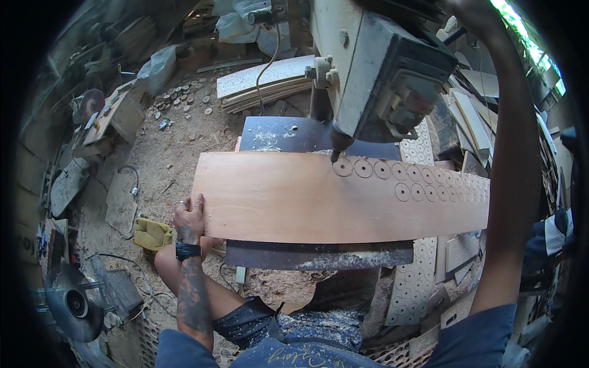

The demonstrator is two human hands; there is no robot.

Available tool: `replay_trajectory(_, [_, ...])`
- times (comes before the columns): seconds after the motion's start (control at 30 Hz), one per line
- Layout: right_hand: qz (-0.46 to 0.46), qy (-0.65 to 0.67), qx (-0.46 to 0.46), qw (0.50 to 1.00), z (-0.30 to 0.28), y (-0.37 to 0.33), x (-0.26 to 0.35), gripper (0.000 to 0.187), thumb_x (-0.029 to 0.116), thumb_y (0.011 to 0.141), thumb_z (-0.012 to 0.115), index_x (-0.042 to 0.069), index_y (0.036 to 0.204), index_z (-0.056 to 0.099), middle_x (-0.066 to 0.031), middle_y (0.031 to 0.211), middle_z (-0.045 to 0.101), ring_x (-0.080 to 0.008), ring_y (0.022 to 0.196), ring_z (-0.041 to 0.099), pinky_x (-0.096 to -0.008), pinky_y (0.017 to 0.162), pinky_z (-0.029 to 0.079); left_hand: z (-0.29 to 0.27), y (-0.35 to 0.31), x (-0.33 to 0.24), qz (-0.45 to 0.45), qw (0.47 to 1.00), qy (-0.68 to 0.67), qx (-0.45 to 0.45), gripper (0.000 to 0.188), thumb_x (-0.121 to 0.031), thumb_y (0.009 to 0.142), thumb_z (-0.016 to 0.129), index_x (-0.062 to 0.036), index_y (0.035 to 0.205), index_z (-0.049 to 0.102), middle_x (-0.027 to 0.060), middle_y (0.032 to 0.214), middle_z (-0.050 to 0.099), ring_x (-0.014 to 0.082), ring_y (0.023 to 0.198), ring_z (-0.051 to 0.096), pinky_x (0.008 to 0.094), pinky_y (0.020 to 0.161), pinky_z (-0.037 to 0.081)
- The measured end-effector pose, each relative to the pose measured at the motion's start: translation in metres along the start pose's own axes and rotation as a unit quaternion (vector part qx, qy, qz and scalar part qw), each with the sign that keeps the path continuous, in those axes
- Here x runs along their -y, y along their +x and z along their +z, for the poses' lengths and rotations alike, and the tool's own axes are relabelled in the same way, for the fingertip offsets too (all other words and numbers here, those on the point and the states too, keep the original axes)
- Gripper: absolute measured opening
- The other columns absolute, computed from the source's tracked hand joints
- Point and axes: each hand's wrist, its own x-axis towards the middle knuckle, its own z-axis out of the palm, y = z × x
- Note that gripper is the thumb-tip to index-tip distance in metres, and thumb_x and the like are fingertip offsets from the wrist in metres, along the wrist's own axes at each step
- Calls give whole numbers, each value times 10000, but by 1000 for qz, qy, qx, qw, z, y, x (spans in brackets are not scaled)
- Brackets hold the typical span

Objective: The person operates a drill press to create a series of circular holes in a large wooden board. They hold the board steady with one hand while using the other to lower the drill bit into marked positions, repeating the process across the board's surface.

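Note:
A long light-brown wooden board [270, 199] lies across the dark table [319, 254] of a drill press. My left hand [189, 218] grips its left end, thumb on top. Two rows of ring-shaped cuts with centre holes run along the board's far right part. The drill press head [380, 73] stands over it, and its bit [334, 156] is at the leftmost ring of the far row; whether it touches the wood I cannot tell. Raised to the top right, my right hand [475, 13] is closed at the drill press handle, its fingers partly cut off.
Behind the table lie stacked boards [267, 83] and scattered round discs [178, 97]. A strip with ring cuts [411, 288] stands under the board at right. Left are a yellow cushion-like block [152, 234], cables and a round-bladed machine [75, 303]. Sawdust covers the floor.

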Motion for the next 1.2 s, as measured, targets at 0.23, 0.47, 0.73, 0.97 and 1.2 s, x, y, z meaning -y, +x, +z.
replay_trajectory(0.23, [8, 27, 3, 1000, -8, -9, 10, 337, 303, 889, 686, -23, 819, 730, -173, 711, 688, -242, 659, 660, -407, 674, 504, 5, -8, -8, -24, 999, -29, 25, 489, -481, 897, 700, -1, 988, 704, 182, 841, 723, 285, 778, 707, 388, 704, 530])
replay_trajectory(0.47, [-2, 2, 10, 1000, -7, -5, 8, 362, 320, 898, 676, -21, 789, 726, -161, 671, 672, -230, 637, 645, -403, 673, 502, 1, -13, -23, -55, 996, -50, 56, 551, -510, 876, 700, 21, 1023, 699, 242, 918, 708, 379, 882, 695, 434, 789, 526])
replay_trajectory(0.73, [1, 5, 10, 1000, -11, -7, 11, 367, 325, 895, 675, -19, 776, 727, -152, 667, 675, -223, 621, 646, -401, 657, 502, 3, -16, -28, -37, 997, -39, 55, 515, -493, 894, 683, 12, 993, 699, 215, 882, 711, 362, 834, 695, 431, 750, 527])
replay_trajectory(0.97, [-5, -7, -1, 1000, -10, -11, 11, 357, 317, 889, 673, -15, 767, 728, -145, 649, 668, -216, 595, 635, -395, 628, 497, 5, -17, -29, -34, 997, -56, 49, 517, -513, 892, 681, -9, 1011, 694, 198, 887, 718, 345, 841, 701, 421, 746, 530])
replay_trajectory(1.2, [43, 31, 9, 999, -10, -16, 0, 346, 311, 890, 665, -7, 766, 726, -140, 634, 654, -206, 567, 607, -387, 592, 487, 4, -18, -30, -44, 997, -42, 50, 494, -504, 893, 685, -23, 1003, 697, 197, 897, 722, 347, 841, 703, 420, 744, 532])
